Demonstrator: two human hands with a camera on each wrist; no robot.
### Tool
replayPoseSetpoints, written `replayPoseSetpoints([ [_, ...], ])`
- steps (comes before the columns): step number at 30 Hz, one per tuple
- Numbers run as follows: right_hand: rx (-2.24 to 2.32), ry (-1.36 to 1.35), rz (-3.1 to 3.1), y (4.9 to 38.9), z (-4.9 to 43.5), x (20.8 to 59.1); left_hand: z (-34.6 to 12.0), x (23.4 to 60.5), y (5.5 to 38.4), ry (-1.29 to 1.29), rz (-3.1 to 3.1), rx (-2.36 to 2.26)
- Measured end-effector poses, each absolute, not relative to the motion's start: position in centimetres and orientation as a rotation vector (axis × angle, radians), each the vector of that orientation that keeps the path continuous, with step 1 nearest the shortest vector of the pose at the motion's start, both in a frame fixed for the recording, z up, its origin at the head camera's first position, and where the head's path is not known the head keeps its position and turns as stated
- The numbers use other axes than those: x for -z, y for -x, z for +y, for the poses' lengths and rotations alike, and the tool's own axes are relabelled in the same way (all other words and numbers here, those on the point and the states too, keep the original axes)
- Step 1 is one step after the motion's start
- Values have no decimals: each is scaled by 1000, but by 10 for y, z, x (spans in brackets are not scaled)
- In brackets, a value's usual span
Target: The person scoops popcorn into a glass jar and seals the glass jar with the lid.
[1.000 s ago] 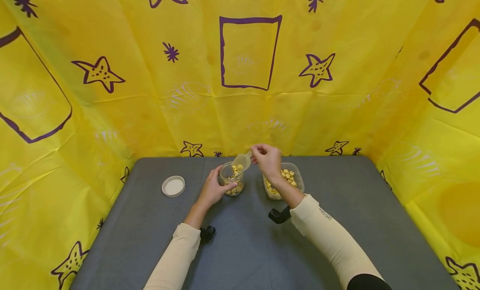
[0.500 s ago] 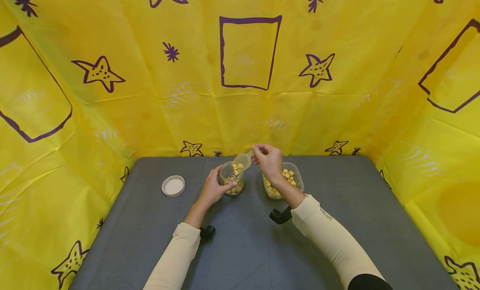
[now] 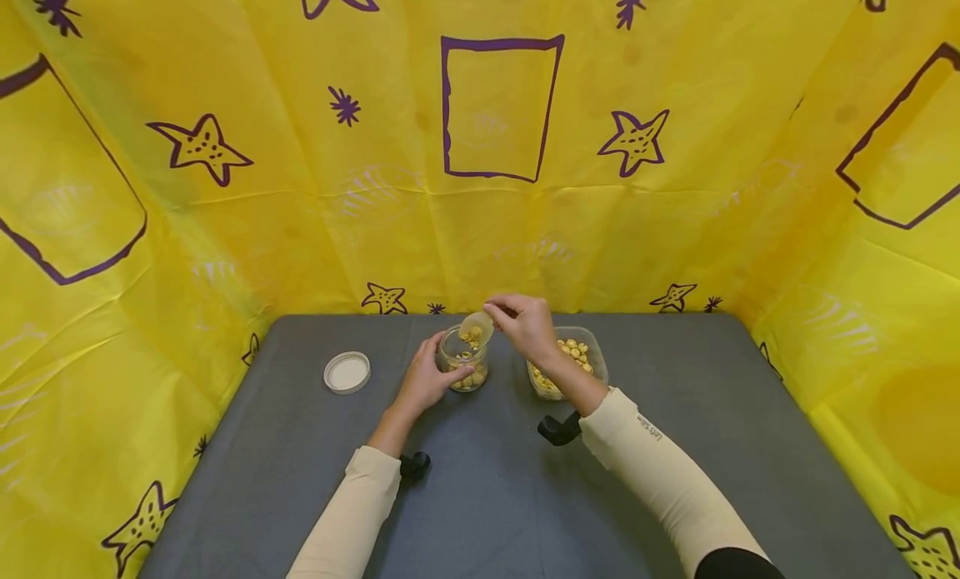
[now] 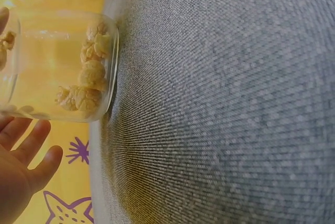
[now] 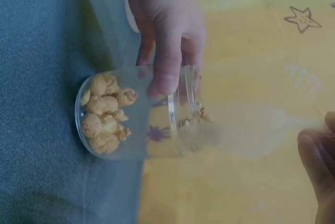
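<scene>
While the left hand (image 3: 427, 379) curls round the glass jar (image 3: 467, 361) near its neck, thumb across the near side, the right hand (image 3: 528, 329) pinches the handle of a scoop (image 3: 482, 321), its bowl tilted over the jar's open mouth with popcorn (image 3: 472, 338) in it. The jar stands upright on the tabletop (image 3: 472, 487), a low layer of pieces at its bottom. Done well, this pour likely calls for a slow roll of the right wrist with the bowl's lip within the rim, so knobbly pieces drop inward; whether lip and rim touch I cannot tell. A steady left grip matters too, since a nudge from the scoop could tip the jar. The plastic tub (image 3: 602, 369) sits partly behind the right forearm, and the lid (image 3: 347, 371) lies well apart to the left.
</scene>
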State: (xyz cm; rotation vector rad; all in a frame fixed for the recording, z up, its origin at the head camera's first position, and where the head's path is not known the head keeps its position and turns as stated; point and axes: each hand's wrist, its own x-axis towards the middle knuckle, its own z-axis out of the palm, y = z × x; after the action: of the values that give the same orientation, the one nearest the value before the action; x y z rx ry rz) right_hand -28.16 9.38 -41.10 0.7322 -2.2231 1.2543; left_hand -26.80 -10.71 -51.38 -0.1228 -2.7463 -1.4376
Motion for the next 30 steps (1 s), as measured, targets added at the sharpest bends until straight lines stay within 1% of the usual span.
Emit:
replayPoseSetpoints([
  [4, -1276, -749, -2260, 282, 93, 411, -108, 515, 268, 117, -2746, 1442],
  [10, -1140, -963, -2354, 285, 89, 407, -109, 514, 268, 131, -2744, 1446],
  [12, -1109, -971, -2364, 285, 87, 406, -108, 514, 268, 137, -2743, 1450],
  [15, -1163, -832, -2370, 284, 85, 406, -108, 515, 268, 140, -2741, 1455],
  [20, -1434, -448, -2318, 285, 85, 406, -106, 515, 268, 127, -2736, 1448],
  [23, -1598, -277, -2253, 288, 86, 404, -106, 515, 269, 120, -2732, 1431],
  [30, -1808, -80, -2207, 291, 89, 407, -107, 516, 269, 124, -2732, 1421],
])
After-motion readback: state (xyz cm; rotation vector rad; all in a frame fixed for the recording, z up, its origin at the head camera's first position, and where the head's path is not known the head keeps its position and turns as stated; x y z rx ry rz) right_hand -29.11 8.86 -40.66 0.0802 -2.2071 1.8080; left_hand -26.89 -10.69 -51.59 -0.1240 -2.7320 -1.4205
